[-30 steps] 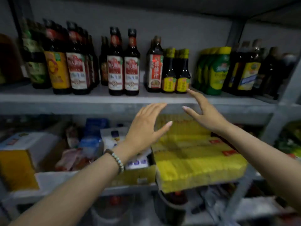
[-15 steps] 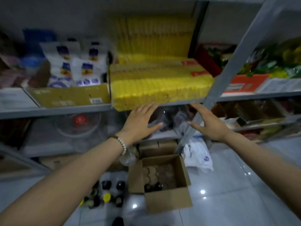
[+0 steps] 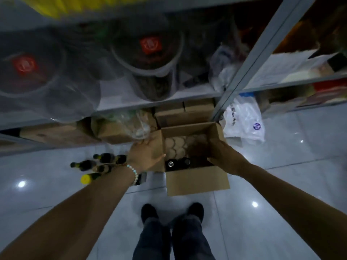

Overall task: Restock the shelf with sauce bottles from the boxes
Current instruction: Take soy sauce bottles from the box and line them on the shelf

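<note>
Shelf: in front of me, jars on the low tier.
Floor: tiled, my feet at the bottom.
Box: open, on the floor below the shelf.
Left hand: empty, fingers spread, at the box's left flap.
Right hand: empty, fingers loose, over the right rim.
Bottles: two caps show inside the box; more stand on the floor, left.

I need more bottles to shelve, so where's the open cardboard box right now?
The open cardboard box sits on the floor just ahead of the person's shoes, between the left hand and right hand.
</note>
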Tool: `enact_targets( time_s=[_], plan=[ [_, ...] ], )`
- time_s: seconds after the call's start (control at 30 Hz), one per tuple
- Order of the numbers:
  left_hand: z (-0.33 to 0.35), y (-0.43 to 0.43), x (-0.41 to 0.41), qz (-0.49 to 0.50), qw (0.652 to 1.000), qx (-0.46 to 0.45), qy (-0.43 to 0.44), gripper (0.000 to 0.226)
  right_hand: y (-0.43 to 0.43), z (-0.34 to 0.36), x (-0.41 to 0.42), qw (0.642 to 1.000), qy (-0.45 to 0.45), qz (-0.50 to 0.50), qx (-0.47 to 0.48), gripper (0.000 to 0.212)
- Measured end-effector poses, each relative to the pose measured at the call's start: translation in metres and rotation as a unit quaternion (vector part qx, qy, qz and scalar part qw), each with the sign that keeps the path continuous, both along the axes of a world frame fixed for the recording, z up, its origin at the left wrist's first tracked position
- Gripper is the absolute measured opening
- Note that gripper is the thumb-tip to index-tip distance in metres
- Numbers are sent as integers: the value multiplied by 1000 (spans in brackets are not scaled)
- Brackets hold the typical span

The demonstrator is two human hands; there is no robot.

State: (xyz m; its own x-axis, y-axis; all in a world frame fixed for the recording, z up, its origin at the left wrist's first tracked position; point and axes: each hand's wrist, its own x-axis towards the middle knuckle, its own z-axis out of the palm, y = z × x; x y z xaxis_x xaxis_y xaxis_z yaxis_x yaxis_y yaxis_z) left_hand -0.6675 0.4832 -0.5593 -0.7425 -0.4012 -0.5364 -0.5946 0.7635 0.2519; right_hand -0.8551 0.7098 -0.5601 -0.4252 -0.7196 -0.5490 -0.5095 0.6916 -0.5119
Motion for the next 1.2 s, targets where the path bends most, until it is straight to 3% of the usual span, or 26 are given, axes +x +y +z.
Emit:
enact_targets(
  time_s=[0.13, 0.23, 0.37, 0.47, 0.73, 0.87, 1.0, 1.1, 1.2],
  plan=[
    [-84, 10, -3, -3, 998, 53, -23, 101, -2, -88, 15, 998, -29, -54, 29, 70],
    [-148, 14, -4, -20, 998, 53, -27, 82, -10, -152, 21, 995, -49, -74, 46, 68],
    [-230, 18, -3, -30, 998, 57, -17, 94, -23, -227, 26, 991, -81, -92, 48, 69],
    [-278, 19, -4, -76, 996, 39, -5, 78, -29, -267, 30, 990, -96, -90, 49, 67],
    [-332, 14, -25, -227, 974, -15, 5, 47, -34, -336, 27, 989, -107, -84, 52, 55],
    [-345, 12, -32, -278, 958, -57, -29, 46, -33, -355, 23, 993, -101, -61, 31, 50],
    [-355, 5, -49, -211, 976, -54, -21, 45, -38, -364, 13, 993, -110, -42, -12, 36],
    [-362, 0, -75, -157, 987, -33, -17, 44, -43, -373, -5, 982, -133, -130, -43, 32],
    [-376, -3, -97, -16, 989, 144, 15, 38, -47, -384, -28, 945, -175, -267, -69, 27]
  ],
)
